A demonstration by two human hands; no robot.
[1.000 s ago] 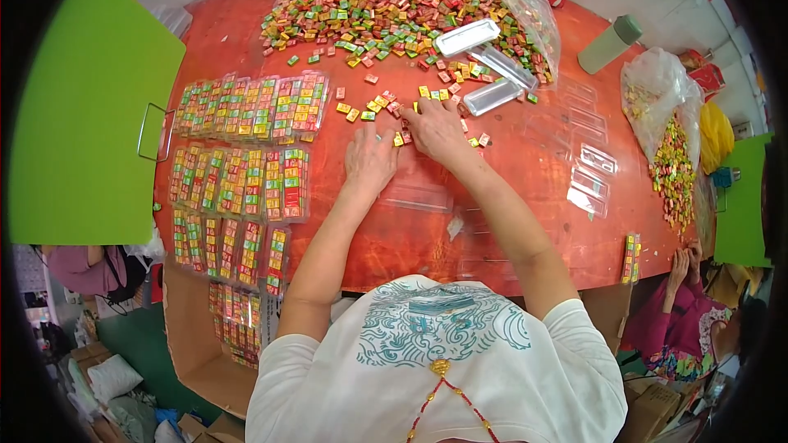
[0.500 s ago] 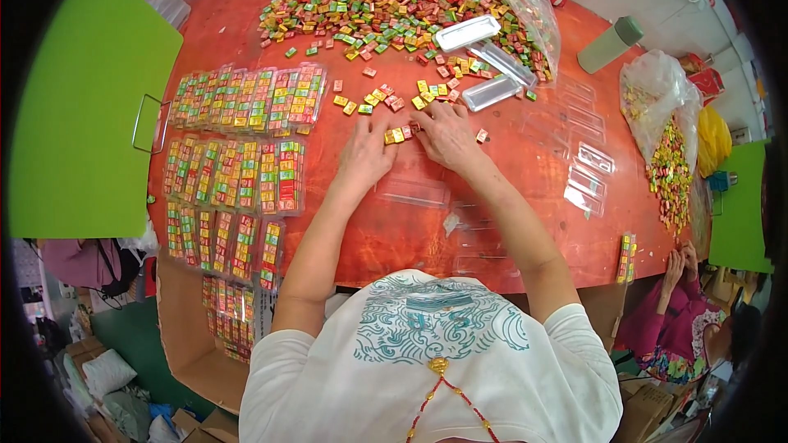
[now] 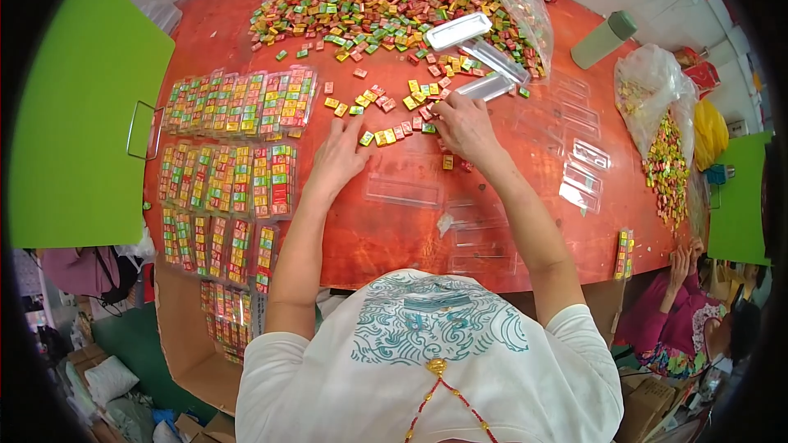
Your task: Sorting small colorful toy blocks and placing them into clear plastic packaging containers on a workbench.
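A short curved row of small block-shaped wrapped candies [image 3: 390, 135], in green, yellow and pink-red, lies on the red table between my hands. At its left end is my left hand [image 3: 339, 154], fingers apart, with fingertips beside the green candy. My right hand [image 3: 465, 127] bends its fingers down onto the candies at the right end; its fingertips are partly hidden. Just beyond the row are loose candies [image 3: 373, 98]. Near my right wrist sits a yellow candy [image 3: 447, 162]. Below the row lies an empty clear plastic tray [image 3: 402, 190].
A large candy heap [image 3: 369, 12] spreads at the back, with trays [image 3: 460, 31] on it. Filled trays [image 3: 234, 172] stand in rows at left. More clear trays [image 3: 584, 172], a green bottle [image 3: 603, 39] and a candy bag [image 3: 657, 90] are at right, near another person's hands [image 3: 683, 262].
My hands have moved apart, the left one leftward. The row between them is longer, with green and pink-red candies now showing. A yellow candy now shows below my right hand.
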